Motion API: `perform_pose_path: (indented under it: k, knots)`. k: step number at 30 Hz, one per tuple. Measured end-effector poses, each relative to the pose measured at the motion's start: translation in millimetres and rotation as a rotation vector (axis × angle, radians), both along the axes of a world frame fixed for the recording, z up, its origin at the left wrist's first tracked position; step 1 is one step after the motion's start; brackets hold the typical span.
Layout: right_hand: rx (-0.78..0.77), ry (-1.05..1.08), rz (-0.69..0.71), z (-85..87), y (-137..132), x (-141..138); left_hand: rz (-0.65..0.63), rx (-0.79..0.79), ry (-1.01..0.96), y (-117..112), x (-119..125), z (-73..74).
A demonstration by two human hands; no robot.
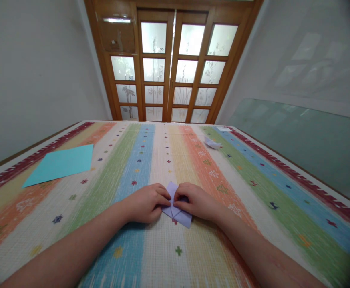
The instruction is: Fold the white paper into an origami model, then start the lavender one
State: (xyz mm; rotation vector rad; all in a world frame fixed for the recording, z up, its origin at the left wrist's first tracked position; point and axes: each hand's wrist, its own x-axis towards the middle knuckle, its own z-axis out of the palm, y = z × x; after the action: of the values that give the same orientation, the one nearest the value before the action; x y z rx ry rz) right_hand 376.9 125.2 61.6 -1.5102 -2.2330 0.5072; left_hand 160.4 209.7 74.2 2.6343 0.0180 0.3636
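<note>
A small purple sheet of folded origami paper [182, 217] lies on the striped tablecloth in front of me, with creases and layered flaps showing. My left hand [146, 203] presses on its left side, fingers bent and fingertips near the middle crease. From the other side, my right hand [196, 201] pinches the paper's right part between thumb and curled fingers. Both hands meet close together over the paper and hide parts of its edges. One corner points away from me between the hands, another toward me at the lower right.
A turquoise sheet of paper [62, 165] lies flat at the left. Toward the back right sits a pale folded paper piece [212, 143], with a small white item [224, 129] near the far edge. The striped tablecloth [103, 188] covers the table; wooden glass doors [170, 60] stand beyond.
</note>
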Motion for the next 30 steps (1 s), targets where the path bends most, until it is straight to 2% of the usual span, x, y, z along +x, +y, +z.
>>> perform_pose_path:
  k: [8,12,20,24,28,30]
  knots:
    - [0.015,0.0,0.016,-0.4,0.0,1.3,-0.012,0.021,0.01,-0.2,-0.4,-0.1]
    - [0.066,-0.022,0.046,-1.0,-0.3,0.7,0.023,0.036,0.014,-0.5,-0.5,-0.3]
    - [0.203,-0.2,0.0,7.5,-3.1,-0.8,0.08,0.022,0.004,-1.8,-0.6,-0.5]
    - [0.132,-0.24,0.033,12.9,-5.9,1.8,0.115,0.015,0.002,-4.6,-2.0,-0.2]
    - [0.033,-0.205,-0.036,17.1,-10.0,7.0,0.119,0.025,0.031,-10.3,-4.1,0.9]
    - [0.012,-0.204,-0.027,20.1,-11.7,9.0,0.111,0.039,0.053,-11.5,-3.9,0.3]
